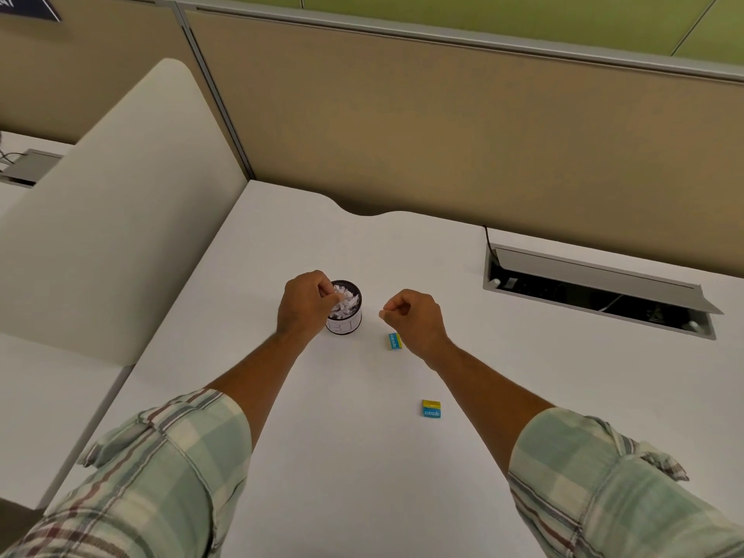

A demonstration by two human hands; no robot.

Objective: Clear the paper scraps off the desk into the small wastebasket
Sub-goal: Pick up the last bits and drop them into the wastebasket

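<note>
**Obs 1:** Right, hands first. Left hand [306,306] sits over the 9 o'clock rim of the small wastebasket [344,321], knuckles up, fingers curled with the tips pinched on a white bit of paper at the can's mouth. Forearm runs back toward 7 o'clock into a rolled plaid sleeve [161,473].

**Obs 2:** And the right?

**Obs 1:** Right hand [414,318] hangs at 3 o'clock of the wastebasket, apart from it, fingers drawn into a loose fist with thumb against forefinger. Cannot tell whether anything is pinched there. Forearm trails off toward 5 o'clock.

**Obs 2:** Where do the scraps stand?

**Obs 1:** Paper scraps [345,303] are heaped white and crumpled inside the wastebasket, up to its dark rim. The can stands upright on the white desk [362,477], near centre.

**Obs 2:** Anything else on the surface?

**Obs 1:** Two small blue-and-yellow packets. One packet [395,341] lies just below the right hand, partly tucked under the wrist edge. Second packet [431,408] lies further toward 6 o'clock, in the open between the forearms. An open cable hatch [596,289] is set in the desk at 3 o'clock, well apart. Tan partition [443,134] runs along 12 o'clock; a cream divider [112,219] stands at 9 o'clock.
</note>
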